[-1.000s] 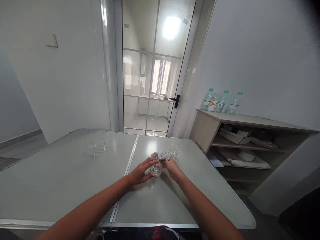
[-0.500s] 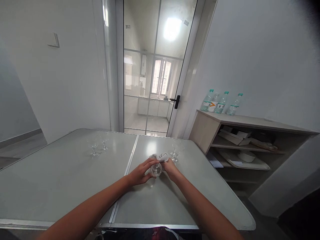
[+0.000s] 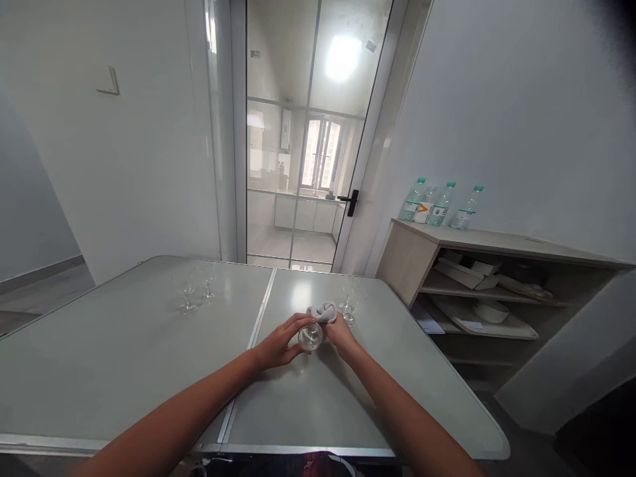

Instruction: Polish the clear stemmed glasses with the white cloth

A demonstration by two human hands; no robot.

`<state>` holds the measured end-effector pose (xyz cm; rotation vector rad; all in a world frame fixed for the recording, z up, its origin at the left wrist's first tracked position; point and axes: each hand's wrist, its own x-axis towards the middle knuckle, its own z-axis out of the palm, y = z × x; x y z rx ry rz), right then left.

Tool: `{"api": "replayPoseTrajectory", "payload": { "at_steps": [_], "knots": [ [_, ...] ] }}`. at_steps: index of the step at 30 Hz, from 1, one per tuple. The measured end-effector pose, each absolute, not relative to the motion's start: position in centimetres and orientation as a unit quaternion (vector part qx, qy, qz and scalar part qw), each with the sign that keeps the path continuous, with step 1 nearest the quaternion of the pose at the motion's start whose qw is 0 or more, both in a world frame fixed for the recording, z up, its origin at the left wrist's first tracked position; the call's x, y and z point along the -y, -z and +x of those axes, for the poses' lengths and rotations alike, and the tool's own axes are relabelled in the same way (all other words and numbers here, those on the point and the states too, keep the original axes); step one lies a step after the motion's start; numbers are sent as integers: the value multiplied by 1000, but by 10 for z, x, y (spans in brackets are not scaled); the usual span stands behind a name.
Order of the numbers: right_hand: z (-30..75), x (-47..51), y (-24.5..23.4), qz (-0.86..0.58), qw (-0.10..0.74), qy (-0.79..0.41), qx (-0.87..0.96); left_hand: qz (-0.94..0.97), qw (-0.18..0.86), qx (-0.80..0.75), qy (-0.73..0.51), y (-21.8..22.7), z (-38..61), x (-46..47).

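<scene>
My left hand (image 3: 285,341) is closed around a clear stemmed glass (image 3: 311,337), which is tipped so its round end faces me. In my right hand (image 3: 340,333) a pale grey cloth (image 3: 322,312) is bunched up, and it lies against the far side of the glass. The glass's far part is hidden behind the cloth and fingers. Just beyond my right hand, clear stemmed glasses (image 3: 350,311) stand upright on the grey table (image 3: 278,411).
On the table's left half stand more clear stemmed glasses (image 3: 189,299). A metal seam (image 3: 256,324) crosses the tabletop. To the right, a wooden shelf unit (image 3: 407,258) carries several plastic bottles (image 3: 440,205). A glass door (image 3: 308,159) with a black handle is behind the table.
The cloth has drawn in slightly to the right, with less of it spread leftward over the glass. My left hand keeps the glass in nearly the same place.
</scene>
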<state>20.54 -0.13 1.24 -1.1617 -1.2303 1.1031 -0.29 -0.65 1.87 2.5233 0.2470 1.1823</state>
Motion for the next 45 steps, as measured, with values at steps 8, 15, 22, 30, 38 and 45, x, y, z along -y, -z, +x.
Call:
{"api": "replayPoseTrajectory", "payload": {
  "at_steps": [8, 15, 22, 30, 38, 45],
  "knots": [
    [206, 4, -11, -474, 496, -509, 520, 890, 172, -93, -412, -18, -3, 8],
    [208, 3, -16, -481, 519, -471, 527, 892, 170, -83, -411, -20, -2, 9],
    [205, 9, -21, -455, 506, -532, 503, 896, 154, -73, -409, -18, -3, 8],
    [208, 6, -13, -491, 438, -556, 508, 877, 193, -99, -429, -19, -2, 9],
    [205, 5, -11, -545, 385, -451, 592, 854, 233, -111, -451, -20, 0, 9],
    [209, -1, -7, -577, 355, -341, 651, 843, 277, -105, -449, -18, 1, 10]
  ]
}}
